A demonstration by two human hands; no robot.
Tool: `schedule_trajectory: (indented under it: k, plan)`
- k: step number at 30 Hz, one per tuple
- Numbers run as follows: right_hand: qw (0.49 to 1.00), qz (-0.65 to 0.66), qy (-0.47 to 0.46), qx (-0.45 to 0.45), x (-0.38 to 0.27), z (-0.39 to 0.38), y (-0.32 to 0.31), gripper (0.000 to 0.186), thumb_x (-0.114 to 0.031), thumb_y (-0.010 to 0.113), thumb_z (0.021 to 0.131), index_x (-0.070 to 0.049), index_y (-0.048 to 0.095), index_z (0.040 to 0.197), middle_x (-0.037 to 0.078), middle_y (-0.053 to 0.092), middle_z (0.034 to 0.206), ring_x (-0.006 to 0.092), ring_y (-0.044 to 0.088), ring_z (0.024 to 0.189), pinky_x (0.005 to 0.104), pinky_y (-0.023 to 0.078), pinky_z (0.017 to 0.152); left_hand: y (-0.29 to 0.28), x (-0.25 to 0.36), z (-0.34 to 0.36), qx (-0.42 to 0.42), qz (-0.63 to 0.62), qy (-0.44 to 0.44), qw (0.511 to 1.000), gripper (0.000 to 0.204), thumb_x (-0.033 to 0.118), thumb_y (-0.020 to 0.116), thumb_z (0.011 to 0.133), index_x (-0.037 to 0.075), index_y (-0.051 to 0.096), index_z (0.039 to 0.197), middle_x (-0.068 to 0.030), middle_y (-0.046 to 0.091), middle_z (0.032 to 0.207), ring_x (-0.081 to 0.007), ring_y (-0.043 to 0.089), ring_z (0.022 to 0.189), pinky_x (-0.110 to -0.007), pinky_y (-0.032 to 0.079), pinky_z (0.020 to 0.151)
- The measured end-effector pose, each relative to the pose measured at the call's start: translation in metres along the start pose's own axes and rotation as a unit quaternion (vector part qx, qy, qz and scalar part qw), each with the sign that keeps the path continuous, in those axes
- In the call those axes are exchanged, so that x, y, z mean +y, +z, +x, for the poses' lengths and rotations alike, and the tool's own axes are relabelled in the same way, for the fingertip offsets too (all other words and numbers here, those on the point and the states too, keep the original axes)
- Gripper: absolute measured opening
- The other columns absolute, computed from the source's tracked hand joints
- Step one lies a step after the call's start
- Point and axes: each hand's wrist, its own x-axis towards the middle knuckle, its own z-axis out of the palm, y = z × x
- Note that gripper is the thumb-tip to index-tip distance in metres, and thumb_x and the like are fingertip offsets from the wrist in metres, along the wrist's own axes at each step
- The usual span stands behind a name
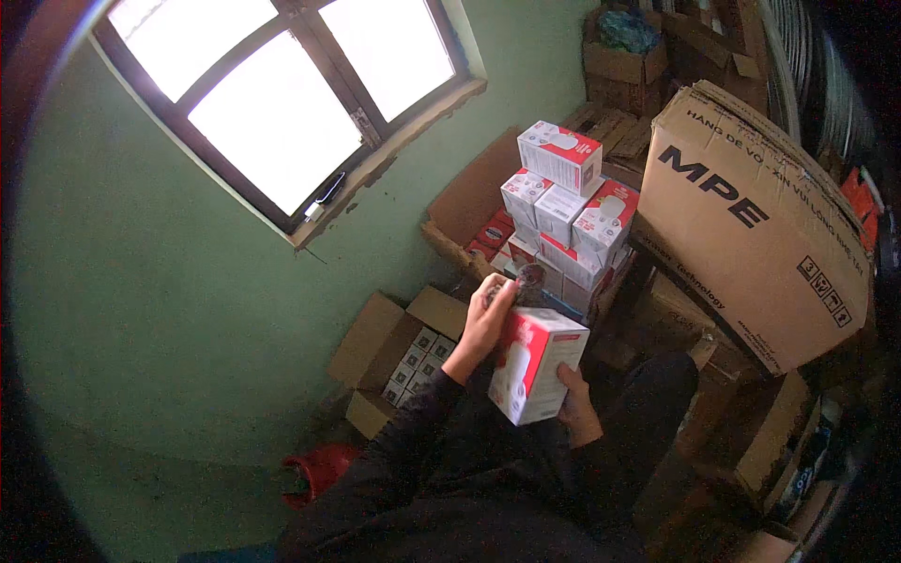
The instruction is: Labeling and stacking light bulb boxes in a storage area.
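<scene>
A small red and white carton is held tilted in front of me. My right hand grips its lower right side from underneath. At the carton's top left corner is my left hand, its fingers closed around a small dark object that I cannot make out. Both forearms wear dark sleeves. Just beyond my hands rises a stack of several matching red and white cartons.
A large brown cardboard box leans at the right. An open cardboard box of small packs sits on the floor by the green wall. A red object lies lower left. More brown boxes are piled behind, below a window.
</scene>
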Motion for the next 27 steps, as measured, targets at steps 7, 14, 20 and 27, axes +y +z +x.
schedule_trajectory:
  k: [7,14,20,27]
  plan:
    - [0.999,-0.013,0.011,-0.039,0.011,0.008,-0.003,0.076,-0.029,0.081,0.087,-0.003,0.046,0.15,0.015,0.067,0.132,0.0289,0.069,0.116,0.0459,0.056,0.1,-0.005,-0.081,-0.04,-0.166,-0.317,-0.318,0.878,0.046,0.054,0.048,0.111,0.01,0.061,0.118,-0.0087,0.071,0.11,-0.0162,0.067,0.103,-0.035,0.055,0.087]
    - [0.999,-0.004,0.002,-0.039,0.011,0.017,-0.001,0.072,-0.024,0.081,0.088,-0.004,0.047,0.149,0.014,0.066,0.133,0.029,0.068,0.116,0.0447,0.055,0.101,-0.005,-0.07,-0.053,-0.028,-0.252,-0.3,0.92,0.053,0.057,0.043,0.112,0.009,0.06,0.124,-0.0078,0.071,0.11,-0.0131,0.066,0.099,-0.03,0.052,0.084]
    - [0.876,-0.408,-0.231,0.112,0.0,0.033,0.011,0.08,-0.038,0.092,0.079,-0.005,0.052,0.14,0.018,0.064,0.128,0.0318,0.062,0.12,0.046,0.049,0.106,-0.01,-0.042,-0.043,-0.061,-0.206,-0.266,0.94,0.061,0.053,0.052,0.108,0.004,0.051,0.143,-0.009,0.067,0.121,-0.0168,0.063,0.107,-0.036,0.049,0.096]
    - [0.786,-0.562,-0.239,0.097,0.002,0.026,0.026,0.076,-0.045,0.083,0.087,-0.005,0.051,0.144,0.021,0.05,0.134,0.036,0.053,0.126,0.0485,0.043,0.11,-0.008,-0.077,-0.086,0.005,-0.218,-0.252,0.943,0.08,0.061,0.066,0.1,0.005,0.046,0.153,-0.0136,0.062,0.137,-0.0228,0.061,0.123,-0.04,0.048,0.109]
